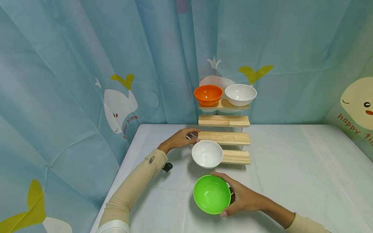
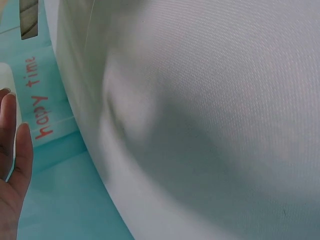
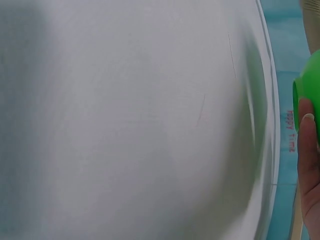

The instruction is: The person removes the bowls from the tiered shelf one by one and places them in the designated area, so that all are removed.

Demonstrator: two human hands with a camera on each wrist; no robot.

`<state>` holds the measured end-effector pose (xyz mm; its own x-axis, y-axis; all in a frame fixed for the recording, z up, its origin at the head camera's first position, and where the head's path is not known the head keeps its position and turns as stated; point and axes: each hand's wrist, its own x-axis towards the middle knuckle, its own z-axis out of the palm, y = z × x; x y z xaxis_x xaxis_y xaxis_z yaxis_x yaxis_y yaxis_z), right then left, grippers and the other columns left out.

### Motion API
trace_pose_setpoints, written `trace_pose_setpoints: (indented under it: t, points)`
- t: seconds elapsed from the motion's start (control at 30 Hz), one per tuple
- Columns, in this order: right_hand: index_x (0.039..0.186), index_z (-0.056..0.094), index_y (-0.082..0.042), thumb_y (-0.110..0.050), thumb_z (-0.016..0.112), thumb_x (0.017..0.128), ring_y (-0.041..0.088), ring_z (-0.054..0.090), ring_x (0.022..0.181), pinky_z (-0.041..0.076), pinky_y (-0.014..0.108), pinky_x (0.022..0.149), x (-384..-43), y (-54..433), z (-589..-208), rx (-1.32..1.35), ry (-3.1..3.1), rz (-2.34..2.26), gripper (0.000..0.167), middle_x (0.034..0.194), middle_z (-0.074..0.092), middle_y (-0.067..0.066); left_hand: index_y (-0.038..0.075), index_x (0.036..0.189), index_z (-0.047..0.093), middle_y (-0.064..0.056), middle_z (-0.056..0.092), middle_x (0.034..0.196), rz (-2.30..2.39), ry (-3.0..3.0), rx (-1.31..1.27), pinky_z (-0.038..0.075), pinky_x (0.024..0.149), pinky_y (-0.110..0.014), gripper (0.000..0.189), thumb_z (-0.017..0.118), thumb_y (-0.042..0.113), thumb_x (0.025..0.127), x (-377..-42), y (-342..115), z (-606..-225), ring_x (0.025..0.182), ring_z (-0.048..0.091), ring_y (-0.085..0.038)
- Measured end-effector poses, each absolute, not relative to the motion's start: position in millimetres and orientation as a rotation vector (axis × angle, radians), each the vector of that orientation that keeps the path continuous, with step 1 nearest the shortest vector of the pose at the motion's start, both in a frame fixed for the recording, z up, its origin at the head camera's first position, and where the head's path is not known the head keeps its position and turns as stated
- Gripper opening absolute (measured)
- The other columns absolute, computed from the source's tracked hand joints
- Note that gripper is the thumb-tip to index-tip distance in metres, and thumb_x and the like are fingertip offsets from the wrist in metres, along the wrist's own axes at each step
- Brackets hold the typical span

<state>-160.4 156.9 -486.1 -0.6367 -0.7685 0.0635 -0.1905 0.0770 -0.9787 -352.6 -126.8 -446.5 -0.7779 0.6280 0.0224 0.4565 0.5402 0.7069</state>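
Observation:
My left hand [image 1: 182, 138] is at the left end of a wooden stepped rack [image 1: 224, 138], fingers and thumb around the end of one tier. Just below that hand, a white bowl [image 1: 207, 154] is at the left of the lowest tier. In front of the rack, my right hand [image 1: 243, 196] grips a green bowl [image 1: 211, 194] by its right side, above the white cloth. The right wrist view shows only part of that bowl [image 3: 312, 82] at the edge. Some left fingers [image 2: 21, 160] show in the left wrist view; their tips' contact is cut off.
An orange bowl [image 1: 208, 94] and a second white bowl [image 1: 240, 94] stand side by side on the top tier. A white cloth [image 1: 291, 168] covers the table. Blue curtains [image 1: 169, 58] hang behind and at the left. A dark small device [image 1: 167, 167] sits at the left wrist.

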Motion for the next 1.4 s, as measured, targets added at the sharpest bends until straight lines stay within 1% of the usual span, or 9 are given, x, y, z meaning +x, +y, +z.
trace_pose_setpoints:
  t: [0.17,0.37,0.63,0.73,0.97,1.2,1.4]
  points:
    - [0.159,0.02,-0.022,-0.006,0.085,0.074,0.023,0.069,0.103,0.063,0.041,0.076,-160,151,-487,-0.927,1.899,-1.587,0.109,0.142,0.04,0.029,0.014,0.146,0.053,-0.009,0.061,0.133,1.055,2.544,0.919,0.054,0.097,-0.032,0.051,0.064,0.032,0.099,-354,-126,-446,0.115,0.062,-0.022]
    - [0.159,0.02,-0.022,-0.01,0.086,0.074,0.021,0.069,0.103,0.063,0.039,0.076,-160,144,-487,-0.924,1.938,-1.556,0.109,0.141,0.043,0.026,0.014,0.145,0.054,-0.009,0.061,0.133,1.061,2.54,0.909,0.054,0.097,-0.031,0.051,0.066,0.03,0.098,-354,-127,-446,0.115,0.062,-0.022]
    - [0.159,0.019,-0.013,-0.014,0.087,0.074,0.022,0.068,0.103,0.062,0.037,0.077,-161,136,-488,-0.905,1.973,-1.524,0.109,0.14,0.046,0.021,0.016,0.146,0.054,-0.007,0.062,0.131,1.063,2.546,0.919,0.054,0.097,-0.031,0.052,0.065,0.034,0.099,-355,-128,-448,0.114,0.062,-0.019]
    - [0.16,0.018,-0.012,-0.015,0.087,0.074,0.021,0.068,0.103,0.062,0.035,0.077,-162,132,-489,-0.886,1.987,-1.506,0.109,0.141,0.046,0.02,0.016,0.146,0.054,-0.006,0.062,0.131,1.061,2.549,0.919,0.054,0.097,-0.032,0.052,0.065,0.035,0.099,-355,-128,-449,0.114,0.062,-0.018]
    - [0.159,0.018,-0.007,-0.015,0.087,0.074,0.02,0.068,0.1,0.061,0.034,0.077,-161,124,-489,-0.891,1.992,-1.501,0.11,0.141,0.044,0.023,0.016,0.146,0.054,-0.006,0.062,0.13,1.053,2.556,0.914,0.054,0.096,-0.031,0.051,0.064,0.035,0.099,-354,-128,-448,0.114,0.063,-0.018]
    - [0.159,0.019,-0.007,-0.015,0.087,0.074,0.02,0.067,0.105,0.06,0.033,0.08,-162,118,-489,-0.879,2.001,-1.496,0.109,0.14,0.047,0.02,0.016,0.146,0.053,-0.006,0.062,0.131,1.048,2.559,0.921,0.054,0.097,-0.033,0.052,0.064,0.036,0.1,-353,-128,-447,0.114,0.063,-0.019]
    - [0.159,0.02,-0.006,-0.016,0.088,0.074,0.021,0.06,0.115,0.06,0.032,0.083,-163,111,-490,-0.869,2.003,-1.495,0.11,0.144,0.045,0.019,0.015,0.146,0.053,-0.007,0.062,0.131,1.043,2.562,0.933,0.055,0.096,-0.032,0.052,0.064,0.034,0.1,-353,-128,-447,0.114,0.063,-0.019]
